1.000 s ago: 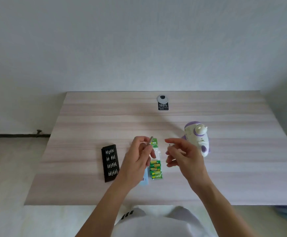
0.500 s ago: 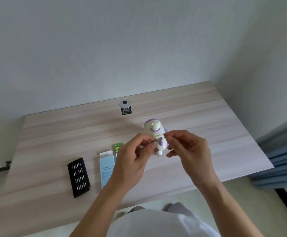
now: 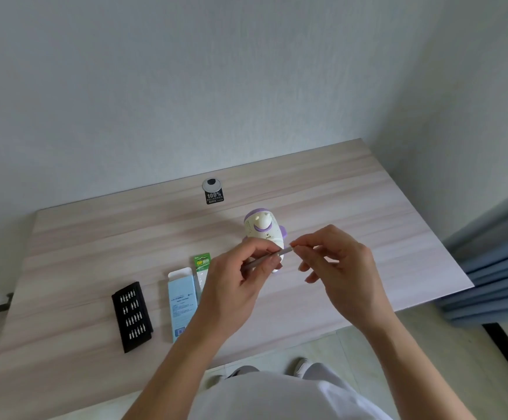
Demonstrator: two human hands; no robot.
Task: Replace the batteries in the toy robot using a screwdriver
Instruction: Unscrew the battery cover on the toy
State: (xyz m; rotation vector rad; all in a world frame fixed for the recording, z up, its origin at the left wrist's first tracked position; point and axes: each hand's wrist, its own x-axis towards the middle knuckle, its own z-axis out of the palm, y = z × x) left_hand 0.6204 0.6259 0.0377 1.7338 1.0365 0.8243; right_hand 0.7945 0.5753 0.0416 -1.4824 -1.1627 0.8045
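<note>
Black tag (image 3: 214, 196) reading "100%", other print too small to read, white-and-purple toy robot (image 3: 263, 228) on the table (image 3: 367, 207) just behind my hands, my left hand (image 3: 234, 286) gripping the slim grey screwdriver (image 3: 283, 252), my right hand (image 3: 337, 265) pinching its tip.

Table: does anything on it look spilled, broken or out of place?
Nothing spilled or broken. The toy robot appears to lie down rather than stand, and the light blue box has its end flap open. The bit tray and battery pack lie flat.
</note>
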